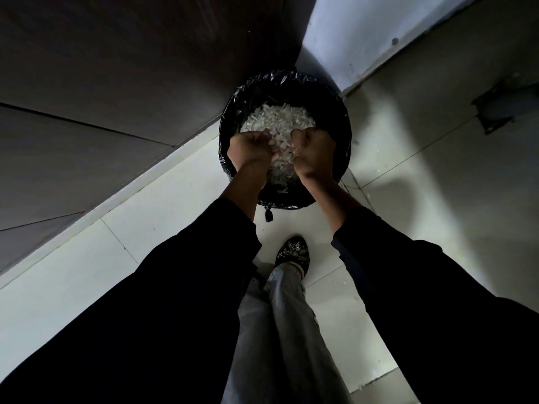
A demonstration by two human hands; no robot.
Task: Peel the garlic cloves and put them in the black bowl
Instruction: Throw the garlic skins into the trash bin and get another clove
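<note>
Both hands hang over a round bin lined with a shiny black plastic bag, heaped with white papery garlic skins. Left hand at 9 o'clock of the pile and right hand at 3 o'clock are curled, gripping clumps of skins. No black bowl showing.

I have a single head view only, worn high, facing steeply down. It looks along both sleeves to the bin on the floor, fairly near.
</note>
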